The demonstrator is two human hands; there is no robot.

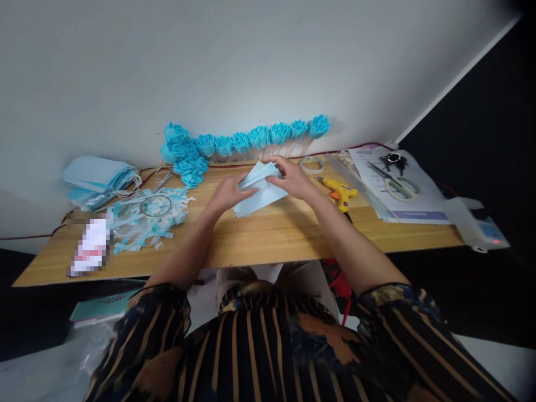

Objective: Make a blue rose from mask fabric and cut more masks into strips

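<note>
A pale blue sheet of face-mask fabric (pixel 263 192), partly folded over at its upper side, is held above the middle of the table. My left hand (pixel 230 192) grips its left edge, thumb lying on top. On the right edge, my right hand (pixel 291 177) has its thumb on the sheet and its fingers curled around the far side. Behind the hands, a row of blue fabric roses (pixel 249 139) on thin sticks lies along the wall, with more roses (pixel 184 153) heaped at its left end.
Left: stacked face masks (pixel 98 176), cut strips (pixel 144 223) with a tape roll (pixel 156 206) on them, and a blurred-out item (pixel 90 245). Right: another tape roll (pixel 312 164), a yellow glue gun (pixel 341 192), scissors (pixel 393 181) on papers (pixel 419 204), and a white power box (pixel 477 223) at the table's edge.
</note>
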